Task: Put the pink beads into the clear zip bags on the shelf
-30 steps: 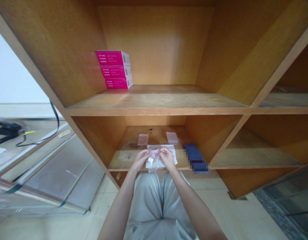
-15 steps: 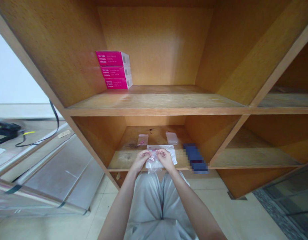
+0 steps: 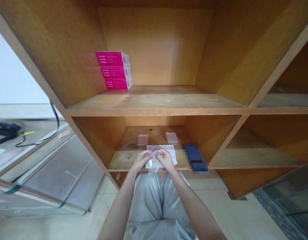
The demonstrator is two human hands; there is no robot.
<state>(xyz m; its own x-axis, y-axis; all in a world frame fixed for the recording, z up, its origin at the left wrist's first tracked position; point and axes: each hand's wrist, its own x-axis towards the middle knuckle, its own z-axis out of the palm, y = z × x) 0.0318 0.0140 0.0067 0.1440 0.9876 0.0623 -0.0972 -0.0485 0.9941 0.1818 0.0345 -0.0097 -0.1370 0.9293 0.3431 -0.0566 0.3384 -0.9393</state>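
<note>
Between my two hands, a clear plastic bag hangs down over the shelf's front edge. My left hand pinches its upper left side, and my right hand pinches the upper right side. The fingertips of both hands nearly meet at the top of the bag. Under the hands lies a white sheet with some pink marks near its upper left. Behind it on the left is a small clear bag holding small pinkish things. Another small clear bag lies behind on the right.
A dark blue pixelated object lies at the shelf's right front, jutting past the edge. Three pink boxes are stacked on the upper shelf. Wooden dividers wall the compartment. A metal-framed glass panel stands at left.
The clear bag has shifted slightly and hangs a little lower between my fingers. Both hands keep nearly the same place and the same pinch.
</note>
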